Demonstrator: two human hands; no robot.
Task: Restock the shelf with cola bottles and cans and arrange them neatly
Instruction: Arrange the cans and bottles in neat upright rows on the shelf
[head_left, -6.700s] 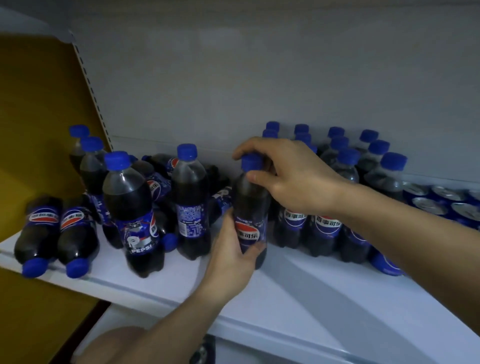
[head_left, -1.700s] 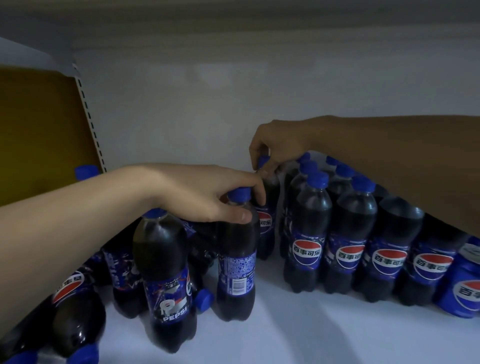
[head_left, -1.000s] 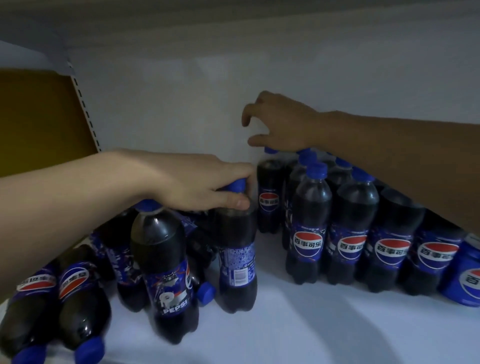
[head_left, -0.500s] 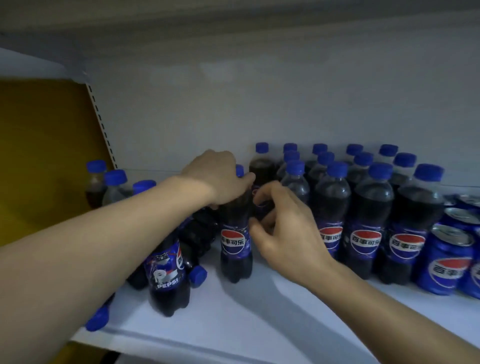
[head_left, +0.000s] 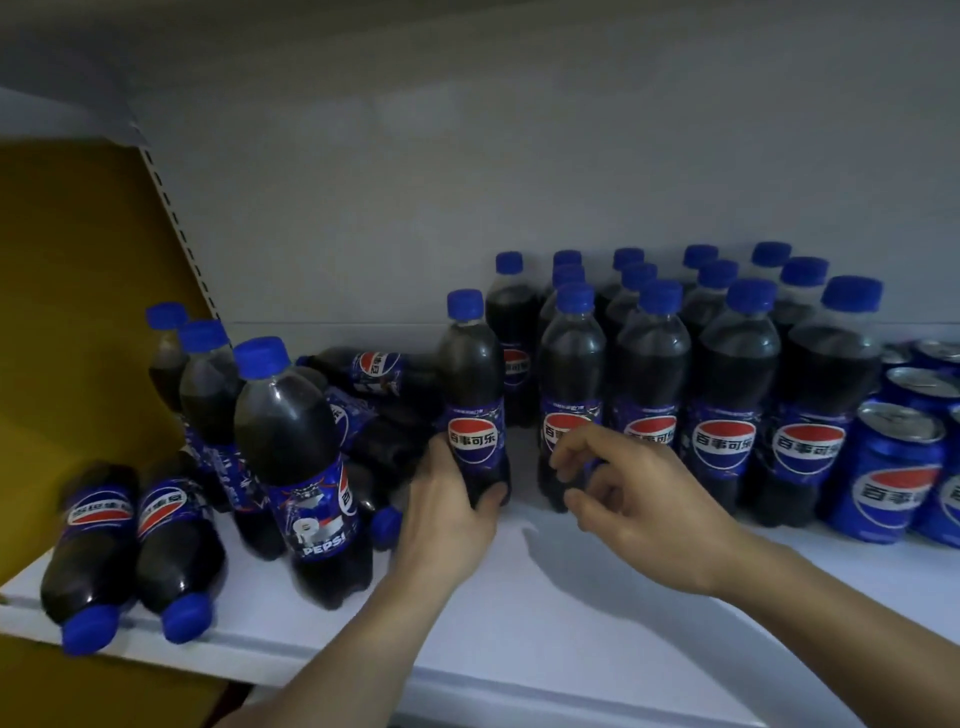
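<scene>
Head view: thirteen upright bottles stand right of the one cola bottle your left hand grips; your right hand hangs half-open, empty.

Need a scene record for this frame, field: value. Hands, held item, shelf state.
left hand: grips the lower part of an upright cola bottle
right hand: loosely curled, empty, in front of the neat bottle rows
cans: upright, far right
lying bottles: two at the left front edge of the shelf, caps outward
</scene>
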